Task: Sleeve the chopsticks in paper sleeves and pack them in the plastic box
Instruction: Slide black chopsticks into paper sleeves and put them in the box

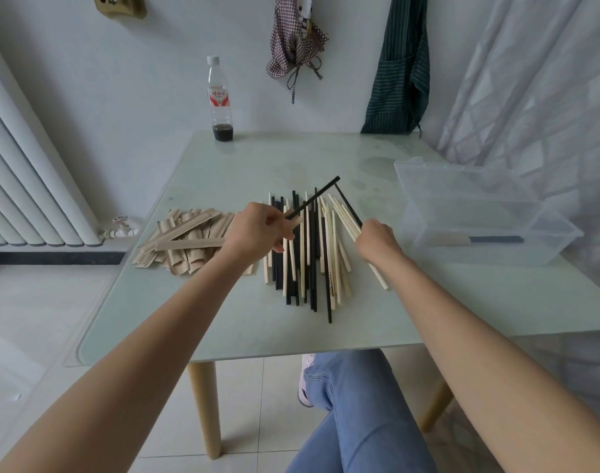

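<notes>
Your left hand (262, 230): pinches one thin black chopstick (314, 198).
Your right hand (377, 238): grips another black stick (349, 206).
Clear plastic box (469, 186): holds one sleeved pair (476, 239).

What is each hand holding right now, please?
Left hand: grips one black chopstick.
Right hand: grips another black chopstick; pale ones may be in its grip too.

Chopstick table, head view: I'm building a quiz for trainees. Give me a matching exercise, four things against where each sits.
1 paper sleeves
2 bottle
3 plastic box
4 loose chopsticks

A table's right side
B far edge, by the wall
C table's left side
D middle, between the hands

Pairs: 1-C, 2-B, 3-A, 4-D
</notes>
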Available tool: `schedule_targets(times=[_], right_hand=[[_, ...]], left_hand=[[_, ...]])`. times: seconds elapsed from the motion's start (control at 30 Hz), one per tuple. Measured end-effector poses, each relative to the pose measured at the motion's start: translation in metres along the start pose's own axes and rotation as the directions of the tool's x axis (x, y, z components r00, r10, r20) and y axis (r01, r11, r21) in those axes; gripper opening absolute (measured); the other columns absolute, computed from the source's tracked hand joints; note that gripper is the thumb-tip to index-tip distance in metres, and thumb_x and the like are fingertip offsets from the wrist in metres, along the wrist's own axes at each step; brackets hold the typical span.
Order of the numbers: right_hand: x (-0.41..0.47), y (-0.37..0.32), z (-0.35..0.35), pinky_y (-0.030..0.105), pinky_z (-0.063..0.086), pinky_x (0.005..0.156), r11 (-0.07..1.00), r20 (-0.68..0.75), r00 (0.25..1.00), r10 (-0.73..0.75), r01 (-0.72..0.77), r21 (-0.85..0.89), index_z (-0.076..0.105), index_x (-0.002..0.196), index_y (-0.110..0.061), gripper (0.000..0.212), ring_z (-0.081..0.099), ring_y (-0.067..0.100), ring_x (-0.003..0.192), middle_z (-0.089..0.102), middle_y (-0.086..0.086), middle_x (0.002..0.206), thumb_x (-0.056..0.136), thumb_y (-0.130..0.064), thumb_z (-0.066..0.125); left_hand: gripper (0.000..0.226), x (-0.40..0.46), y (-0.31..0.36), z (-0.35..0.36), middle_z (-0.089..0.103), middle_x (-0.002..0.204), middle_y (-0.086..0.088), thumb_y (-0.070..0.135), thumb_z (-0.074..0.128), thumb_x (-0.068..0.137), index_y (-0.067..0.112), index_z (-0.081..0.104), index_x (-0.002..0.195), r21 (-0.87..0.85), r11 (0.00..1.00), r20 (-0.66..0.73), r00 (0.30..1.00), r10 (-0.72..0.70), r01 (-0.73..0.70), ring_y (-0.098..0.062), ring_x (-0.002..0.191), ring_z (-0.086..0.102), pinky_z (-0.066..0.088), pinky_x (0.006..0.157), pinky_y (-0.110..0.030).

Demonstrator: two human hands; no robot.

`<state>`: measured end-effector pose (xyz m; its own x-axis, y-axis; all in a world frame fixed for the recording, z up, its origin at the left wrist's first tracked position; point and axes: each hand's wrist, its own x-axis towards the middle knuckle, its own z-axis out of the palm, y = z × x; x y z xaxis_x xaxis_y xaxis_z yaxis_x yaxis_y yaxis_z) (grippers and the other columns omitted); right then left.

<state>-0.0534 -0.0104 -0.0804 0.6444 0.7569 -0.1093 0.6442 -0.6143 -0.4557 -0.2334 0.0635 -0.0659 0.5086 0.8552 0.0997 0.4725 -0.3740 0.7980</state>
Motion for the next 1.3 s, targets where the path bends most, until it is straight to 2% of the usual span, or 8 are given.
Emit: schedule_targets(times=[0.13, 0.23, 0.33, 0.43, 0.6, 0.73, 1.2, 1.3], right_hand=[[-0.013, 0.024, -0.004, 0.025, 0.037, 0.06, 0.941, -0.022, 0.991, -0.129, 0.129, 0.314, 0.067, 0.103, -0.008, 0.025, 0.055, 0.019, 0.073, 0.061, 0.008, 0.07, 0.097, -0.017, 0.044], [-0.018, 0.032, -0.004, 0.02, 0.041, 0.059, 0.93, 0.033, 0.983, -0.179, 0.159, 0.332, 0.067, 0.103, -0.007, 0.018, 0.051, 0.01, 0.056, 0.063, 0.006, 0.068, 0.092, -0.009, 0.052], [-0.019, 0.03, -0.005, 0.021, 0.042, 0.062, 0.929, 0.027, 0.972, -0.231, 0.213, 0.303, 0.064, 0.093, -0.01, 0.018, 0.054, 0.016, 0.065, 0.068, 0.006, 0.079, 0.089, 0.0, 0.05], [-0.022, 0.025, -0.008, 0.023, 0.036, 0.06, 0.901, -0.015, 0.929, -0.37, 0.363, 0.238, 0.067, 0.089, -0.014, 0.012, 0.05, 0.016, 0.068, 0.06, -0.002, 0.068, 0.092, -0.019, 0.057], [-0.019, 0.025, -0.009, 0.028, 0.031, 0.062, 0.873, -0.108, 0.879, -0.464, 0.474, 0.114, 0.072, 0.089, -0.017, 0.021, 0.044, 0.009, 0.061, 0.045, -0.016, 0.055, 0.093, -0.031, 0.056], [-0.017, 0.025, -0.01, 0.032, 0.033, 0.07, 0.868, -0.168, 0.853, -0.495, 0.494, -0.049, 0.071, 0.089, -0.016, 0.024, 0.052, 0.025, 0.073, 0.059, 0.0, 0.065, 0.094, -0.032, 0.054], [-0.018, 0.026, -0.011, 0.034, 0.032, 0.072, 0.878, -0.162, 0.866, -0.473, 0.449, -0.164, 0.071, 0.093, -0.02, 0.024, 0.046, 0.026, 0.078, 0.048, -0.004, 0.065, 0.094, -0.035, 0.052], [-0.021, 0.021, -0.01, 0.034, 0.039, 0.077, 0.884, -0.207, 0.86, -0.467, 0.455, -0.107, 0.072, 0.096, -0.018, 0.023, 0.058, 0.026, 0.085, 0.066, 0.001, 0.08, 0.091, -0.034, 0.058]], left_hand=[[0.021, 0.001, -0.003, 0.012, 0.067, 0.073, 0.003, 0.016, 0.05, 0.096, 0.008, 0.065, 0.083, -0.016, 0.999, -0.059, 0.998, -0.032, 0.031, -0.003, 0.046, 0.057, 0.034, 0.039, -0.004], [0.02, 0.001, -0.004, 0.013, 0.064, 0.076, 0.0, 0.009, 0.045, 0.095, 0.009, 0.063, 0.088, -0.073, 0.995, -0.153, 0.985, -0.081, 0.071, -0.009, 0.053, 0.057, 0.037, 0.04, -0.014], [0.019, 0.004, -0.013, 0.009, 0.062, 0.074, -0.006, 0.014, 0.048, 0.094, 0.008, 0.065, 0.087, -0.084, 0.991, -0.241, 0.963, -0.12, 0.103, -0.023, 0.063, 0.062, 0.04, 0.051, -0.028], [0.019, 0.007, -0.019, 0.005, 0.062, 0.073, -0.009, 0.018, 0.054, 0.092, 0.004, 0.067, 0.09, -0.088, 0.99, -0.244, 0.961, -0.132, 0.114, -0.03, 0.067, 0.064, 0.05, 0.064, -0.038], [0.016, 0.007, -0.025, 0.003, 0.068, 0.077, -0.012, 0.014, 0.058, 0.089, 0.007, 0.071, 0.095, 0.016, 0.996, -0.197, 0.977, -0.083, 0.088, -0.032, 0.069, 0.064, 0.051, 0.065, -0.039], [0.02, 0.006, -0.023, 0.002, 0.067, 0.073, -0.012, 0.019, 0.058, 0.091, 0.005, 0.072, 0.094, 0.039, 0.998, -0.164, 0.986, -0.035, 0.042, -0.023, 0.06, 0.054, 0.041, 0.059, -0.03], [0.015, 0.001, -0.014, -0.006, 0.063, 0.078, -0.008, 0.01, 0.057, 0.09, 0.008, 0.07, 0.098, 0.154, 0.985, 0.048, 0.997, 0.067, -0.073, -0.012, 0.058, 0.046, 0.031, 0.048, -0.017], [0.016, -0.002, -0.008, -0.004, 0.064, 0.08, -0.008, 0.011, 0.056, 0.091, 0.008, 0.07, 0.097, 0.177, 0.98, 0.08, 0.993, 0.082, -0.095, -0.013, 0.056, 0.045, 0.03, 0.049, -0.02]])
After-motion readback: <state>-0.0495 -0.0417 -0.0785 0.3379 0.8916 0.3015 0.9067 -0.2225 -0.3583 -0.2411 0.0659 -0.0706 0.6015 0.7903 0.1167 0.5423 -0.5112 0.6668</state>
